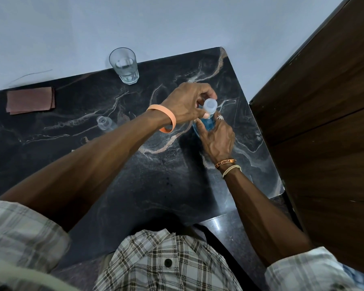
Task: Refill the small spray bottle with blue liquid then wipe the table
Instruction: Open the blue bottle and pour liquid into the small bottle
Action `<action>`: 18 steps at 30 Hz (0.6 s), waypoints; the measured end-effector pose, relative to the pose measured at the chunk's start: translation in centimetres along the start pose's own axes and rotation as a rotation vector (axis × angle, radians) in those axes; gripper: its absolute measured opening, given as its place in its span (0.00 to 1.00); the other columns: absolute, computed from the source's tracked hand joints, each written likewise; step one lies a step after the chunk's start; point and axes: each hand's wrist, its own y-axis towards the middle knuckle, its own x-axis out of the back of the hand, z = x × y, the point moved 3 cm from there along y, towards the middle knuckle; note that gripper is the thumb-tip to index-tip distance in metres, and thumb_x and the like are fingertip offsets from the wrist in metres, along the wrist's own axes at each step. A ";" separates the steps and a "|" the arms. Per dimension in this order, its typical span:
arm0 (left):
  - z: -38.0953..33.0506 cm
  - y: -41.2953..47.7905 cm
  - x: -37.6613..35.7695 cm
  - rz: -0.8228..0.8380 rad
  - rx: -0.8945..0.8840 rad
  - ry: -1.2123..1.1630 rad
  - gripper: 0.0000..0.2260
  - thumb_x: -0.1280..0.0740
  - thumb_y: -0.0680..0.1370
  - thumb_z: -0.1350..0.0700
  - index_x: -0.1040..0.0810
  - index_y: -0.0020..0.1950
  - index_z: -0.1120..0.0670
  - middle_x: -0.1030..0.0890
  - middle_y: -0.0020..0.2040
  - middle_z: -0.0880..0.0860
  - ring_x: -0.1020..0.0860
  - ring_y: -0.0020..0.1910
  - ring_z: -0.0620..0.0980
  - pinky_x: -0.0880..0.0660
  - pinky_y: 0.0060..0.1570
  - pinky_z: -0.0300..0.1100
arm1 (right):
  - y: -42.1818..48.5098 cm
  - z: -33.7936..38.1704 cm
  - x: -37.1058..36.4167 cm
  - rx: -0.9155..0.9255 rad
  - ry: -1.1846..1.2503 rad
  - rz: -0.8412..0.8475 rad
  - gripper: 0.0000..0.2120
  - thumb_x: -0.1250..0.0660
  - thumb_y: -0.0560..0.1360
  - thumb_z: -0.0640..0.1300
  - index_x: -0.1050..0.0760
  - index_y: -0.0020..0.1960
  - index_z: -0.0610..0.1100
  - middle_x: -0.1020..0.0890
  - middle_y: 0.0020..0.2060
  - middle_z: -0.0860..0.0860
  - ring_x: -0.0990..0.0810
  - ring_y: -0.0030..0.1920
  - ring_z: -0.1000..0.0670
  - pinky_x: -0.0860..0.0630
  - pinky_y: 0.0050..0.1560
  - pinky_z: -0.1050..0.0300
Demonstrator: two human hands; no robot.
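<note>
A clear plastic bottle of blue liquid (207, 125) is upright in the right hand (218, 139), and the left hand (187, 103) pinches its translucent white cap (210, 105). A small clear uncapped spray bottle (104, 122) sits left of the left hand. A folded brown cloth (31, 100) lies farther left.

Four things on one black veined desk (166, 175).
One clear faceted glass (124, 65) at eleven o'clock, one folded brown cloth (31, 100) at ten, one small clear uncapped bottle (104, 122), one capped blue-liquid bottle (207, 123) at one.
</note>
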 end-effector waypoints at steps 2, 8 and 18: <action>-0.3 0.0 -0.1 0.002 -0.007 -0.002 0.17 0.20 0.67 0.58 0.20 0.53 0.50 0.19 0.43 0.40 0.22 0.40 0.31 0.27 0.39 0.24 | 0.1 -0.1 0.1 -0.010 -0.007 0.014 0.27 0.33 0.73 0.65 0.24 0.64 0.46 0.15 0.50 0.48 0.17 0.47 0.46 0.23 0.43 0.57; -0.6 -0.4 0.0 -0.026 -0.015 -0.003 0.17 0.21 0.67 0.57 0.19 0.54 0.51 0.17 0.48 0.45 0.20 0.45 0.39 0.23 0.45 0.33 | 0.5 -0.2 0.5 -0.016 0.020 0.072 0.28 0.31 0.71 0.64 0.24 0.62 0.47 0.15 0.51 0.48 0.17 0.48 0.45 0.19 0.46 0.49; -1.6 -0.6 0.5 -0.274 0.032 -0.289 0.18 0.21 0.67 0.60 0.20 0.55 0.55 0.17 0.49 0.50 0.19 0.48 0.46 0.21 0.47 0.35 | 0.9 -0.1 0.9 -0.034 0.001 0.138 0.34 0.29 0.67 0.69 0.26 0.65 0.49 0.16 0.54 0.49 0.17 0.52 0.46 0.19 0.49 0.49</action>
